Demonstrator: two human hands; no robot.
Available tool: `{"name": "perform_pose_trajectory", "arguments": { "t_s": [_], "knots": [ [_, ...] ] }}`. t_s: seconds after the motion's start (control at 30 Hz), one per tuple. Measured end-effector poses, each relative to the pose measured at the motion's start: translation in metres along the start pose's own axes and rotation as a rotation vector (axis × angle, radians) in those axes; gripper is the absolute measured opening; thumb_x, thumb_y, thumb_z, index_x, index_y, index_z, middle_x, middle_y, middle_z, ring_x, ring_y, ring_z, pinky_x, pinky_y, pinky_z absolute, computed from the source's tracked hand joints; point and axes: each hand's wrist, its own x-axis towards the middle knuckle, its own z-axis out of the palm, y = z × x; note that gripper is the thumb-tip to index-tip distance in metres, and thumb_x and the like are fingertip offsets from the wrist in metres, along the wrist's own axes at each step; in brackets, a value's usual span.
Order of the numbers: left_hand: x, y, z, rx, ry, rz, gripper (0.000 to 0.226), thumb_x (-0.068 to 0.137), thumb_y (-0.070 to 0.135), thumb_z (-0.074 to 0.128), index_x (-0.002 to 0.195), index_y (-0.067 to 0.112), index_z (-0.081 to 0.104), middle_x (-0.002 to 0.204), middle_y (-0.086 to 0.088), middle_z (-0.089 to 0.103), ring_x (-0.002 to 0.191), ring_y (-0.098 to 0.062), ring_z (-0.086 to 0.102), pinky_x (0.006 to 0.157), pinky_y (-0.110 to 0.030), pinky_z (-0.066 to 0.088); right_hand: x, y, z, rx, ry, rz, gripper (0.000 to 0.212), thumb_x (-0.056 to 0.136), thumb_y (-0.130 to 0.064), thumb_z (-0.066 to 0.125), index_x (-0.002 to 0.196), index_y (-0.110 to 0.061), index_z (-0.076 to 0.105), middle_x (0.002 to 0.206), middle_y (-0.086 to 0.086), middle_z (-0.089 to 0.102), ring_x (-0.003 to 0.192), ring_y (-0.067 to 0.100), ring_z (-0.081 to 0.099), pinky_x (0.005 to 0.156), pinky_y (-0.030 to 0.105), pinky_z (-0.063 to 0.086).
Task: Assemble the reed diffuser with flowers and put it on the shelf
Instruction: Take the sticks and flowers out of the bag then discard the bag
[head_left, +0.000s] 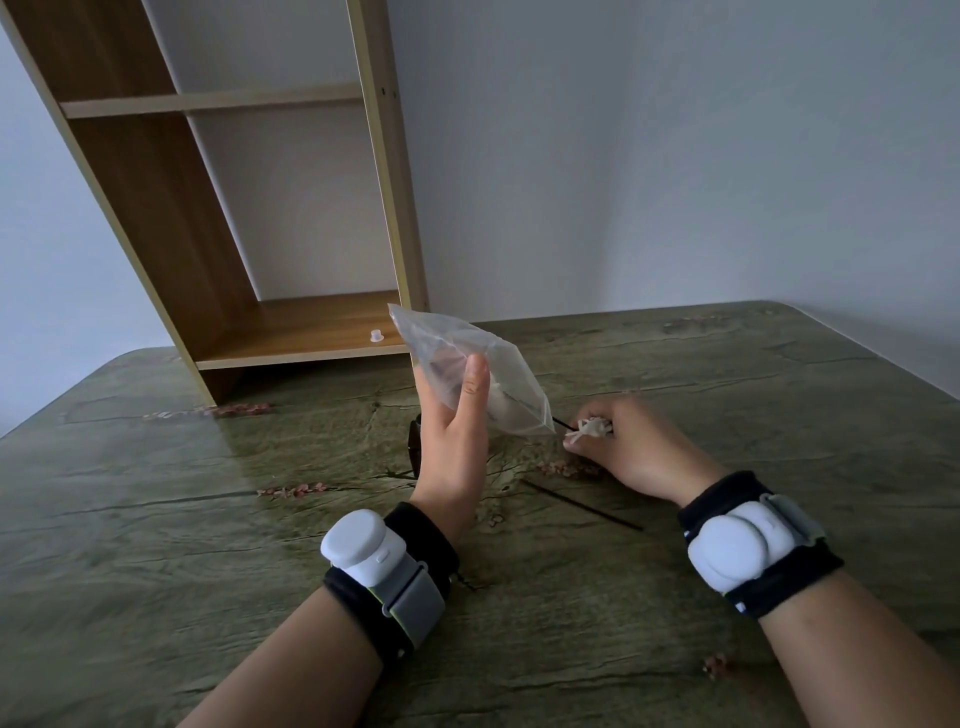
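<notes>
A wooden shelf (218, 218) stands at the far left of the table (779, 395), and a small white cap (376, 335) sits on its bottom board. The table has a green cloth with pink flower prints. Pale walls meet in a corner behind it. One thin black stick (582, 505) lies on the cloth between the two wrists. A dark bottle (414, 447) is mostly hidden behind the left hand (452, 441), which holds up a clear plastic bag (467, 364) with thumb and fingers. The right hand (634, 447) pinches a small white flower (587, 429) on a black stem just at the bag's low corner. Both wrists wear black bands with white pods.
</notes>
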Motion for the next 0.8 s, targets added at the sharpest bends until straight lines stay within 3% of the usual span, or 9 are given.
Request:
{"name": "perform_pose_trajectory", "arguments": {
  "t_s": [0.1,0.2,0.3,0.43,0.6,0.7,0.8],
  "knots": [
    [0.000,0.001,0.000,-0.014,0.005,-0.003,0.048,0.098,0.048,0.051,0.142,0.031,0.041,0.134,0.004,0.064,0.121,-0.001,0.063,0.099,-0.019,0.052,0.000,-0.002,0.001,-0.035,0.006,0.006,0.015,0.090,-0.033,0.077,0.088,-0.018,0.073,0.083,0.002,0.074,0.080,0.018,0.069,0.066,0.028,0.050],
    [0.000,0.000,0.002,-0.010,-0.002,0.004,0.059,0.098,0.046,0.051,0.150,0.020,0.036,0.134,0.001,0.064,0.120,-0.001,0.064,0.095,-0.015,0.052,-0.001,-0.002,0.001,-0.090,0.000,0.022,0.018,0.086,-0.040,0.080,0.094,-0.025,0.073,0.088,-0.007,0.072,0.080,0.008,0.067,0.070,0.028,0.053],
    [0.000,-0.001,0.002,-0.010,-0.006,-0.001,0.063,0.100,0.046,0.052,0.154,0.018,0.032,0.135,0.002,0.063,0.121,-0.002,0.063,0.094,-0.014,0.051,-0.002,-0.004,0.000,-0.157,0.031,-0.013,0.031,0.082,-0.049,0.081,0.103,-0.030,0.070,0.103,-0.013,0.061,0.090,0.005,0.060,0.073,0.025,0.049],
    [0.001,-0.002,0.000,-0.009,0.038,0.032,0.052,0.102,0.045,0.052,0.145,0.018,0.040,0.135,-0.005,0.061,0.124,-0.012,0.062,0.099,-0.022,0.052,-0.005,-0.006,-0.012,-0.152,0.060,-0.088,0.032,0.079,-0.051,0.082,0.099,-0.033,0.066,0.108,-0.020,0.051,0.098,-0.001,0.054,0.079,0.022,0.046],
    [0.001,-0.001,-0.002,-0.016,0.106,0.090,0.050,0.101,0.046,0.052,0.138,0.013,0.044,0.131,-0.012,0.061,0.118,-0.015,0.063,0.094,-0.018,0.050,-0.013,-0.022,-0.013,-0.091,0.025,-0.174,0.024,0.080,-0.041,0.084,0.096,-0.031,0.069,0.101,-0.016,0.061,0.084,-0.004,0.055,0.066,0.014,0.036],
    [0.001,0.000,-0.003,-0.014,0.127,0.111,0.052,0.101,0.046,0.052,0.138,0.011,0.044,0.128,-0.007,0.061,0.114,-0.007,0.063,0.094,-0.017,0.049,-0.020,-0.038,-0.015,-0.047,-0.150,-0.217,0.020,0.079,-0.045,0.084,0.090,-0.033,0.073,0.092,-0.012,0.070,0.076,-0.004,0.060,0.062,0.019,0.046],
    [0.002,0.000,-0.001,-0.019,0.134,0.119,0.064,0.097,0.053,0.052,0.143,0.010,0.042,0.133,-0.011,0.059,0.121,-0.014,0.061,0.100,-0.020,0.048,-0.030,-0.053,-0.011,-0.203,-0.370,-0.178,0.021,0.077,-0.048,0.084,0.090,-0.035,0.074,0.094,-0.012,0.069,0.084,0.003,0.065,0.073,0.028,0.059]
  ]
}}
